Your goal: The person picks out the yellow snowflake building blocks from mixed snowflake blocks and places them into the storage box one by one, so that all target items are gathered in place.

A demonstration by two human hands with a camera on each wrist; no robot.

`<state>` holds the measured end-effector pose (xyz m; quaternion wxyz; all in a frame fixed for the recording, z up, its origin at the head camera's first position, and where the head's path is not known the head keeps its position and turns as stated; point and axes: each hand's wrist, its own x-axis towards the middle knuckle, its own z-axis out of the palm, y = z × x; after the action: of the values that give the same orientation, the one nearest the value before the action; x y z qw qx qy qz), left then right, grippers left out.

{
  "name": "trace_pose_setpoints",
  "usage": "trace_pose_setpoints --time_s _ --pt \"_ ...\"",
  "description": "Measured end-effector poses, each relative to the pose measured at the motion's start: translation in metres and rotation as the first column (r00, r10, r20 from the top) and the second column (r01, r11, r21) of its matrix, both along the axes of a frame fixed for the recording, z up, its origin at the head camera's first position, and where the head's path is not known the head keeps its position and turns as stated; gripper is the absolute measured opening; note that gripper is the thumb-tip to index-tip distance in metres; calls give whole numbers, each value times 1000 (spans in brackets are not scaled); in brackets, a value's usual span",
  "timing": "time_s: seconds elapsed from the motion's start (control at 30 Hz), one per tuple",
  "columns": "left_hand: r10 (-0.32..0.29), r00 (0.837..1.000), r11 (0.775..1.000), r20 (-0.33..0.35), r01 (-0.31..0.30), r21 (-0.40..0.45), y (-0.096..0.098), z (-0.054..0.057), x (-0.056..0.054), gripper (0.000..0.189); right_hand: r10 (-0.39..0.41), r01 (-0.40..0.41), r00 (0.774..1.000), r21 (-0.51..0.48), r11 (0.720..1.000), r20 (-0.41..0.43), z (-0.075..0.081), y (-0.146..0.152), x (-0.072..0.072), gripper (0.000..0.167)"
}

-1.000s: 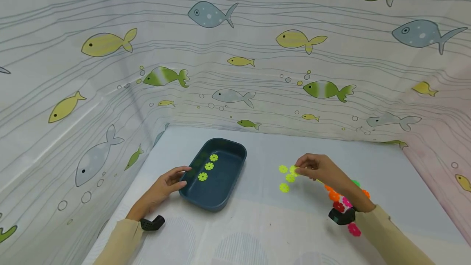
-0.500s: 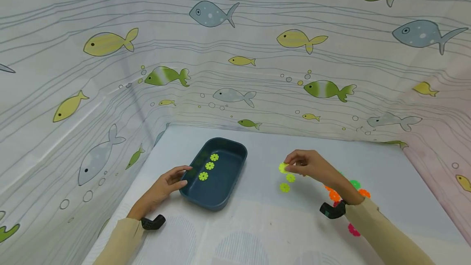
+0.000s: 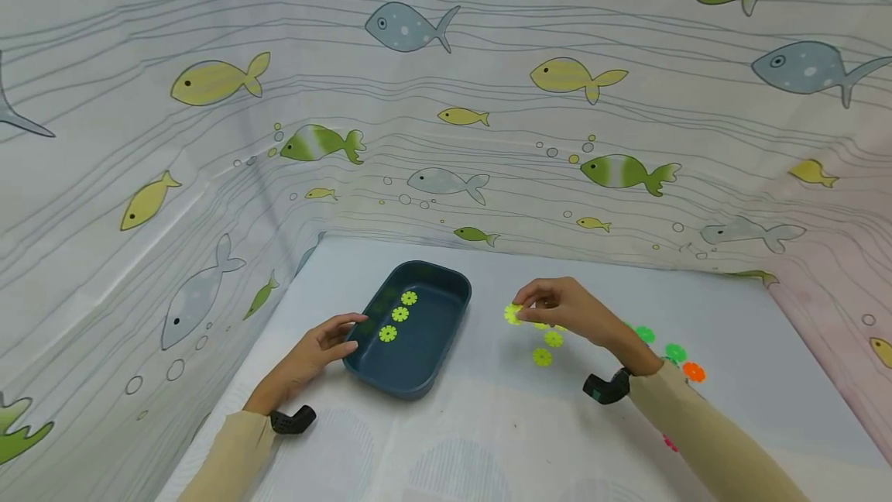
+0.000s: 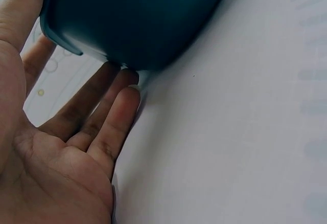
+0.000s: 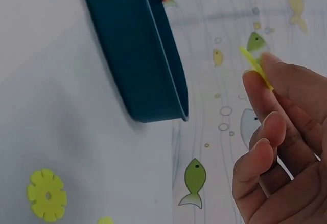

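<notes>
A dark blue tray stands on the white tabletop with three yellow notched discs in a row inside it. My left hand holds its left side, thumb at the rim and the other fingers against the outer wall in the left wrist view. To the right of the tray, my right hand pinches another yellow notched disc between thumb and index finger, raised above the table. The right wrist view shows that disc almost edge-on. Several more yellow discs lie below the right hand, some partly hidden.
Green discs, an orange disc and a partly covered pink disc lie around the right forearm. A fish-printed cloth wall encloses the table at the back and sides.
My right hand has moved left toward the tray, with the yellow disc now apart from those on the table. More green discs show behind the forearm. My left hand stays at the tray.
</notes>
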<state>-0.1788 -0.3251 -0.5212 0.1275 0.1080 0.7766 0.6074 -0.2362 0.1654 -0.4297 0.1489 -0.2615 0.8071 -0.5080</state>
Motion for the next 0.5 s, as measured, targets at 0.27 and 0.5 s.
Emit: trace_pose_setpoints --time_s 0.27,0.5 --pt "5 1000 1000 4 -5 -10 0 3 1 51 24 -24 1000 -24 999 -10 7 -18 -6 22" --pt "4 1000 1000 12 -4 -13 1 4 1 52 39 -40 999 -36 999 -29 9 -33 -9 20"
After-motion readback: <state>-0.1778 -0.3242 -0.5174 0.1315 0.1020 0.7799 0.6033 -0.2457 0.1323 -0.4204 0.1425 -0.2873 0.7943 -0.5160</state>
